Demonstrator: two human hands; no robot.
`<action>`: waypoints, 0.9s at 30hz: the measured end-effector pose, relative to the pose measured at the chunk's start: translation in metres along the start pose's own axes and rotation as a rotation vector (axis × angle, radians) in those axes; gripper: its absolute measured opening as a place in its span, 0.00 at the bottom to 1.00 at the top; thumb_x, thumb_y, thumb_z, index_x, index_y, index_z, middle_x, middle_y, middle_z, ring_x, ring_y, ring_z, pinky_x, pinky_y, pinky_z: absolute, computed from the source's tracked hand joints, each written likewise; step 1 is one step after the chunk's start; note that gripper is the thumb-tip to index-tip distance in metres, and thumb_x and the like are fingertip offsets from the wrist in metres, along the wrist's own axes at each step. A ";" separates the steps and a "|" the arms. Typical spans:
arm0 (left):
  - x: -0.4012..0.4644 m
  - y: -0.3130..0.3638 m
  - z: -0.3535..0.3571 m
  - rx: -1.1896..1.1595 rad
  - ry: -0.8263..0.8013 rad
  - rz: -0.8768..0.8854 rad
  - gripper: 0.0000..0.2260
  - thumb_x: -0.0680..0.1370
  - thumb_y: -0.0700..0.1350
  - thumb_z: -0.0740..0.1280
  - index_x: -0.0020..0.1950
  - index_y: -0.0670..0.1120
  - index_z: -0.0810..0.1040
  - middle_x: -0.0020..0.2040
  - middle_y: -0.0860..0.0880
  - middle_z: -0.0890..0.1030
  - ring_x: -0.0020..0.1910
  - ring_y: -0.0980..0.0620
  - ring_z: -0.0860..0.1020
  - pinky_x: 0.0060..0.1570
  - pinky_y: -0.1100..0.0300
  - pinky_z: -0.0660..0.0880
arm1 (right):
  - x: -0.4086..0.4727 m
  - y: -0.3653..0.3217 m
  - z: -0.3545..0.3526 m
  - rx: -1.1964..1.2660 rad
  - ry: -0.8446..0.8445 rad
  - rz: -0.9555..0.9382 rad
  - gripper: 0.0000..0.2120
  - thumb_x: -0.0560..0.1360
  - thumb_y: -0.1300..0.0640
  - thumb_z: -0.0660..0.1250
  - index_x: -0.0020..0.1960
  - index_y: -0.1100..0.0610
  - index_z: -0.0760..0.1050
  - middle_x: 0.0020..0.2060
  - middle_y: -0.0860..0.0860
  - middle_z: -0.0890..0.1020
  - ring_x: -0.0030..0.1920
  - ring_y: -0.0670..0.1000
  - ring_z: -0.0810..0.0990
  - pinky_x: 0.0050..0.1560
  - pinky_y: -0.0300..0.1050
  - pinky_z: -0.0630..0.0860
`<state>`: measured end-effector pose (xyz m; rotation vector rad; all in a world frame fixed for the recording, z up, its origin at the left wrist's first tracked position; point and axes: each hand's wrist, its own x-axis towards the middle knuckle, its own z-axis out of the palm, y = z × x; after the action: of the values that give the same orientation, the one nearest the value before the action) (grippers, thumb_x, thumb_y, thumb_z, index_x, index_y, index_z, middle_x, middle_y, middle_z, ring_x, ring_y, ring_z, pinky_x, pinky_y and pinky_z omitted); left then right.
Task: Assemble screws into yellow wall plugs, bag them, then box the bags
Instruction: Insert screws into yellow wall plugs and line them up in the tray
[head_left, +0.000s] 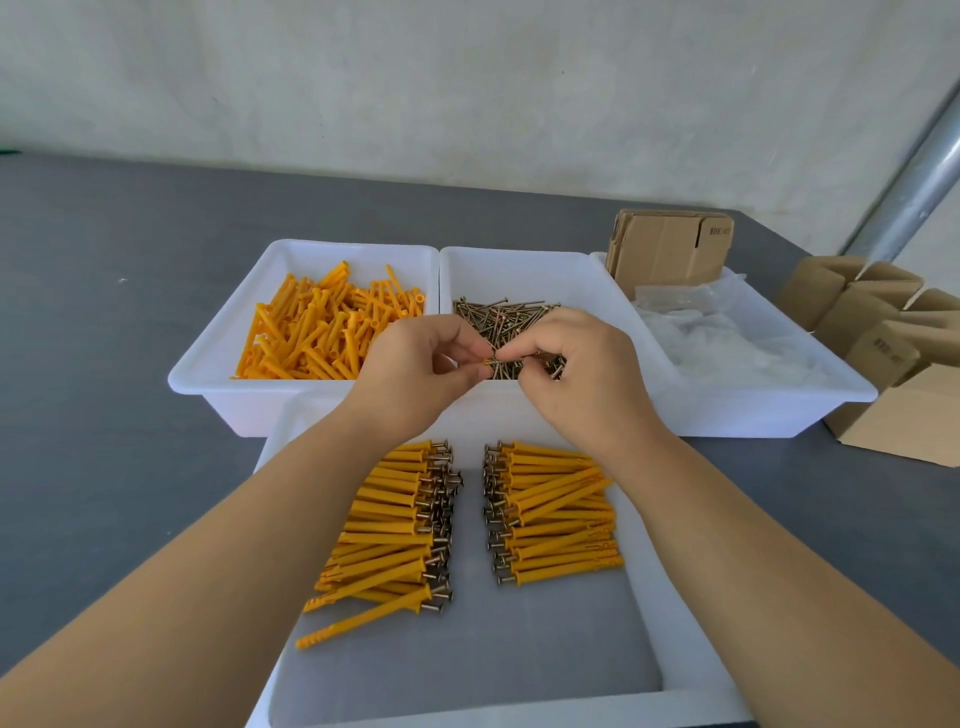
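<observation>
Both hands meet in the air just over the near edge of the middle bin, fingers curled in tight. The left hand (415, 371) pinches a yellow wall plug (486, 362), of which only the tip shows between thumb and forefinger, and the right hand (576, 364) pinches a screw (501, 359) whose end meets that tip; the fingers hide too much to tell how far in it sits. Behind the hands three white bins stand side by side on the grey table (104, 364), touching wall to wall. The left bin (218, 358) holds a loose heap of plugs (322, 332), the middle bin (519, 270) a tangle of dark screws (511, 317), and the right bin (810, 358) a pile of clear plastic bags (727, 343) with a stack of flattened cardboard boxes (670, 249) standing upright at its far end. Nearer the person lies a shallow white tray (670, 613), and in it two rows of finished plugs with screws pushed in: the left row (395, 519) has its screw heads pointing right, the right row (556, 514) has its heads pointing left, so the heads face each other across a bare strip. To the right, beyond the bins, several folded-up cartons (883, 332) sit on the table, near a slanted metal pole (919, 171).
</observation>
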<state>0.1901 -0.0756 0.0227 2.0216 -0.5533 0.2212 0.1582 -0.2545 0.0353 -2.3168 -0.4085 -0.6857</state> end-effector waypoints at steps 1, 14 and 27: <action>0.000 0.000 0.000 -0.007 0.001 -0.002 0.07 0.75 0.39 0.74 0.48 0.49 0.81 0.43 0.49 0.84 0.39 0.45 0.80 0.44 0.46 0.80 | 0.000 -0.001 0.000 -0.001 0.007 -0.001 0.13 0.73 0.68 0.68 0.49 0.54 0.86 0.45 0.50 0.83 0.48 0.52 0.80 0.50 0.55 0.78; -0.004 0.011 0.003 -0.219 -0.093 -0.037 0.15 0.74 0.35 0.73 0.58 0.43 0.75 0.39 0.44 0.86 0.41 0.41 0.82 0.47 0.47 0.79 | -0.002 -0.007 0.005 0.099 -0.038 -0.027 0.12 0.77 0.62 0.65 0.59 0.54 0.78 0.51 0.46 0.80 0.52 0.43 0.78 0.49 0.39 0.76; -0.008 0.023 0.015 -0.270 -0.187 0.014 0.20 0.76 0.33 0.70 0.66 0.46 0.77 0.42 0.44 0.84 0.43 0.46 0.84 0.46 0.56 0.80 | 0.011 0.001 -0.009 0.736 0.314 0.409 0.27 0.75 0.41 0.56 0.73 0.43 0.65 0.71 0.44 0.71 0.61 0.42 0.80 0.59 0.42 0.70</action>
<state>0.1710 -0.0954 0.0300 1.7858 -0.6768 -0.0345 0.1648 -0.2599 0.0468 -1.4979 -0.0170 -0.5562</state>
